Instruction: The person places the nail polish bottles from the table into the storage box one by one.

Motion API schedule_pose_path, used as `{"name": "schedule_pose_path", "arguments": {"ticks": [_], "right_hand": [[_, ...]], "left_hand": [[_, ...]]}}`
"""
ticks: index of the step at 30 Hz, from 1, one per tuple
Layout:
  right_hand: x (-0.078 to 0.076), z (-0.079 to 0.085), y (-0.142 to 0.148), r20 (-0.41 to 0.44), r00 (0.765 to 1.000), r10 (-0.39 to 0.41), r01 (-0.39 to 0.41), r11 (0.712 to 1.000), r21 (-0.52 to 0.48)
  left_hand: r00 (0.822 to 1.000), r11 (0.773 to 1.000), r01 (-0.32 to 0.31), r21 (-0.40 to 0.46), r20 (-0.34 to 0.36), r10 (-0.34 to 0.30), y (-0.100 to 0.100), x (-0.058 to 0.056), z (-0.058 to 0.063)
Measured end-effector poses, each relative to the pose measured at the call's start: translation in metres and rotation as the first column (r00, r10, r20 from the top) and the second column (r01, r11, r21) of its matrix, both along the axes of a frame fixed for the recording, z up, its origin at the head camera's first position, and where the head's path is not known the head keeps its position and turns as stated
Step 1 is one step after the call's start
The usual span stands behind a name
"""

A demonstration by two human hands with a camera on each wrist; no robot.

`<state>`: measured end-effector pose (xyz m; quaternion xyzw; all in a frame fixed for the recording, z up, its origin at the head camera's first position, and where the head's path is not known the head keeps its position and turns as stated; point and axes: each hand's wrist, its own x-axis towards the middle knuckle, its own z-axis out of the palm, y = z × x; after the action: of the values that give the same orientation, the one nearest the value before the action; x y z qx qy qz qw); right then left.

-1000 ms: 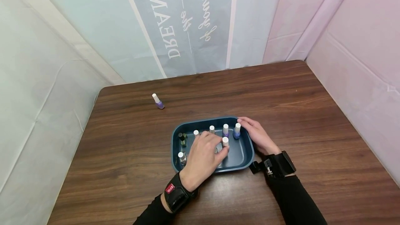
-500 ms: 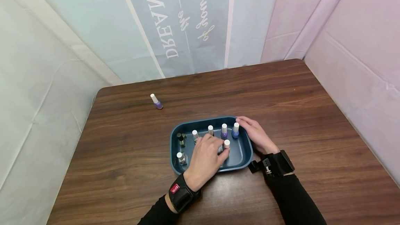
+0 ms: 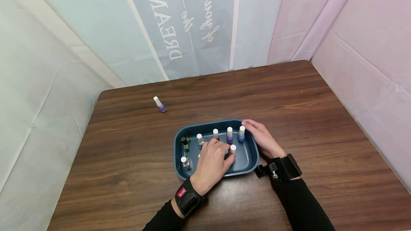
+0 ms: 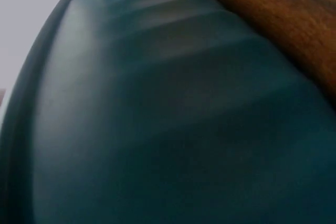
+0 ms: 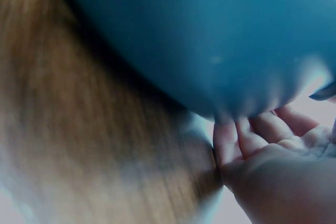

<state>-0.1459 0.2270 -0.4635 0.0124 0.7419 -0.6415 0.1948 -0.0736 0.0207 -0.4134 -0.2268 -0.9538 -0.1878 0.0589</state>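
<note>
A blue tray (image 3: pixel 248 167) holds several small nail polish bottles. My left hand (image 3: pixel 210 159) reaches into the tray, thumb and fingers pinching a white-capped nail polish bottle (image 3: pixel 232 149); its lower part is hidden. My right hand (image 3: pixel 265 140) grips the tray's right edge near the far corner, and in the right wrist view its fingers (image 5: pixel 270 127) press against the outer wall. Near it inside the tray stand a blue bottle (image 3: pixel 241 135) and a purple one (image 3: pixel 229 137). The left wrist view shows mostly the tray's side wall (image 4: pixel 157 98), blurred.
Another purple nail polish bottle (image 3: pixel 160 105) is on the wooden table (image 3: pixel 122 145), back left of the tray. At the tray's left end are a dark-capped green bottle (image 3: pixel 185 143) and a white-capped clear one (image 3: pixel 186 162). Curtains (image 3: pixel 250 20) hang behind the table.
My left hand has shifted slightly right and nearer with the pinched bottle, uncovering more of a bottle behind it. The right hand stays on the tray edge.
</note>
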Motion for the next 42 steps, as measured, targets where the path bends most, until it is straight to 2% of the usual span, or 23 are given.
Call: {"name": "schedule_pose_path", "arguments": {"ticks": [21,42], "right_hand": [[-0.0003,0.0017,-0.0004,0.007,1.0,0.003,-0.003,1.0,-0.002],[0.0005,0.0015,-0.0004,-0.003,1.0,-0.002,0.002,1.0,0.006]], "left_hand": [[1.0,1.0,0.002,0.002,0.03,-0.002,0.001,-0.002,-0.0072],[0.999,0.999,-0.019,-0.034,0.034,0.02,0.0017,-0.0018,-0.0062]]}}
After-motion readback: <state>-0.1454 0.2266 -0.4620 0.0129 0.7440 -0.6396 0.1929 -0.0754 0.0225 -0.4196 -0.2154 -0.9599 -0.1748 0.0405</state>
